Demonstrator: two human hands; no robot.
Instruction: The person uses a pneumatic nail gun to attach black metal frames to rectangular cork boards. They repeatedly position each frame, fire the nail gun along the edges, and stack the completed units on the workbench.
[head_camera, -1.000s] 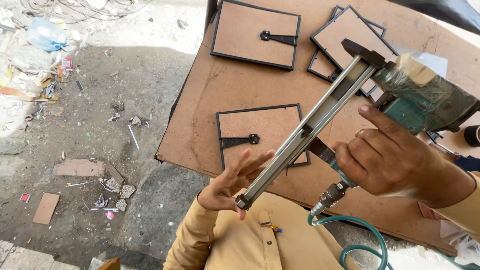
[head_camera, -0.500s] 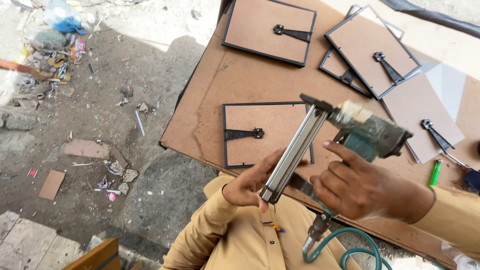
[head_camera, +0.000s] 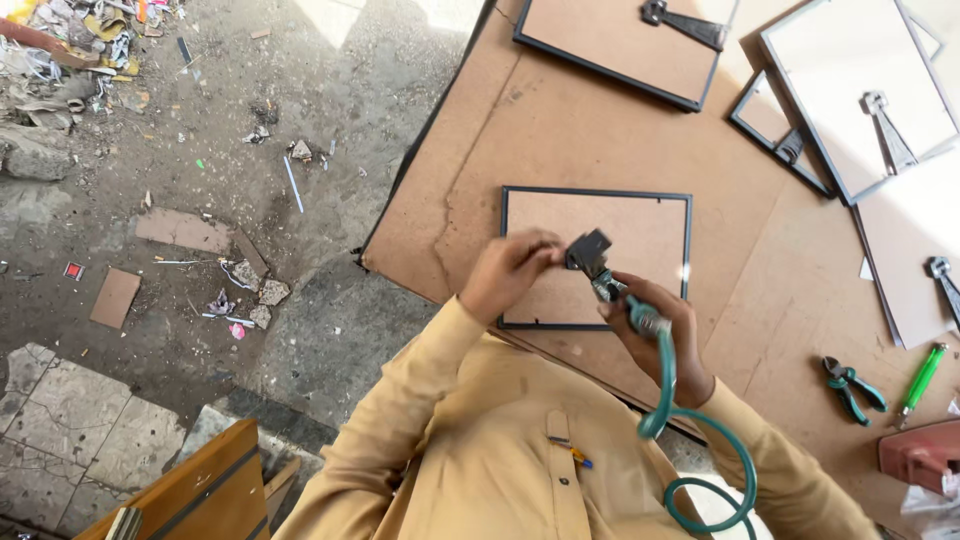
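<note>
The desk (head_camera: 600, 130), a brown board, ends in a dark edge just left of the grip; beyond that edge lies the bare, littered floor (head_camera: 180, 200), well below. The near desk edge runs under the person's forearms, close to the chest.

Right hand (head_camera: 655, 335): its grip is closed around the handle of the pneumatic stapler (head_camera: 600, 270), which points away from the camera, dark head uppermost. A teal air hose (head_camera: 700, 460) leaves the base of the grip and loops down across the right sleeve.

Left hand (head_camera: 510, 275): fingers curled, tips touching the stapler's head from the left; whether they pinch it or merely rest on it cannot be told.

Directly beneath and beyond both grips lies a black-edged picture frame (head_camera: 640, 225), back side up, flat on the desk. Board surface to the left and beyond it is open.

Further off from the grip: three more frames (head_camera: 600, 30) at the far side and far right. To the right of the grip, well apart, lie teal-handled pliers (head_camera: 850, 385) and a green-handled tool (head_camera: 922, 372).
</note>
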